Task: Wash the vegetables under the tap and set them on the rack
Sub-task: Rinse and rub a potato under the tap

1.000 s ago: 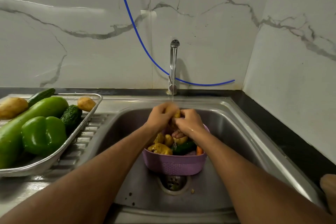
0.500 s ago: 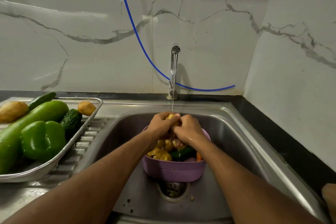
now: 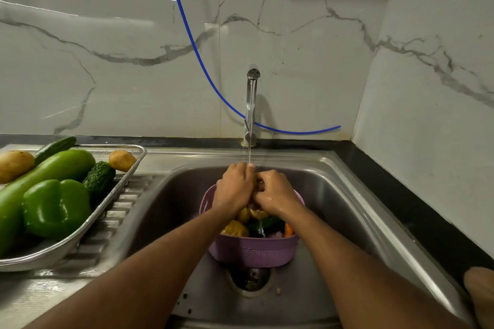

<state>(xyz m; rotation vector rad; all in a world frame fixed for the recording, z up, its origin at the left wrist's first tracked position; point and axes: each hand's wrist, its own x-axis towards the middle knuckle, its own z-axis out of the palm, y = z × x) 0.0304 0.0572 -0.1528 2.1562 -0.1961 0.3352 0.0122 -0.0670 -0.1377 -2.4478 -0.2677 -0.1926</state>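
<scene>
Head view: while water falls from the tap (image 3: 251, 104), left hand (image 3: 235, 189) and right hand (image 3: 275, 191) clasp together around a small, mostly hidden vegetable (image 3: 258, 185).
Position: above the purple basket (image 3: 254, 251) in the sink (image 3: 355, 195).
Rack (image 3: 80, 232): holds bell pepper (image 3: 57, 208), potatoes.

The wall (image 3: 133, 61) behind the steel-grey sink (image 3: 347, 195) is white marble with grey veins, crossed by a bright blue tube (image 3: 197, 53). Inside the sink sits a lilac basket (image 3: 254, 251) with a woven pattern, holding yellow, dark green and orange vegetables. Left of the sink, a silver mesh rack (image 3: 107, 208) carries a glossy green bell pepper (image 3: 56, 208), a pale green gourd (image 3: 53, 168), dark green cucumbers and tan potatoes (image 3: 121, 160). The counter (image 3: 401, 181) is black.
</scene>
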